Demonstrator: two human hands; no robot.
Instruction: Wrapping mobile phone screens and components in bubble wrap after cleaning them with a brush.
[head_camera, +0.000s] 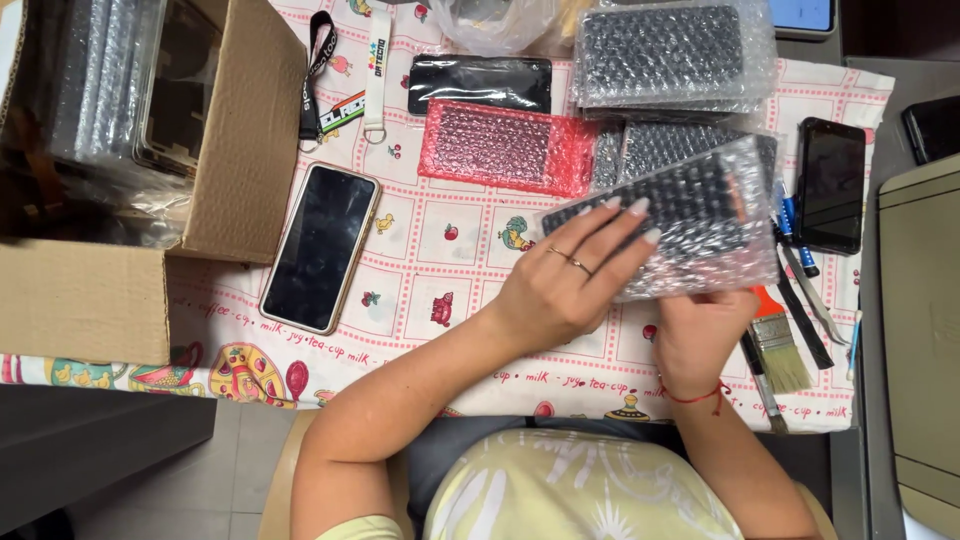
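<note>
The person sits at the table (440, 250), which is covered by a cloth printed with small pictures. Both hands hold a dark phone in clear bubble wrap (690, 215), lifted just above the cloth at the right. The left hand (560, 285) lies flat over the near end of the parcel, fingers spread across the wrap, rings on two of them. The right hand (700, 335) grips the parcel from beneath at its lower edge, and a red thread circles that wrist.

Just behind the parcel lies a red bubble-wrap packet (500, 145), and beyond it two more wrapped bundles (665, 55). A bare black phone (480, 82) lies flat near the far edge. Another phone with a pale rim (320, 245) lies screen-up to the left, beside an open cardboard box (230, 130) stuffed with wrapped pieces. At the right, a third dark phone (830, 185) sits beside pens, and a flat brush (778, 345) with an orange ferrule lies near the right hand. Lanyards (345, 70) lie by the box.
</note>
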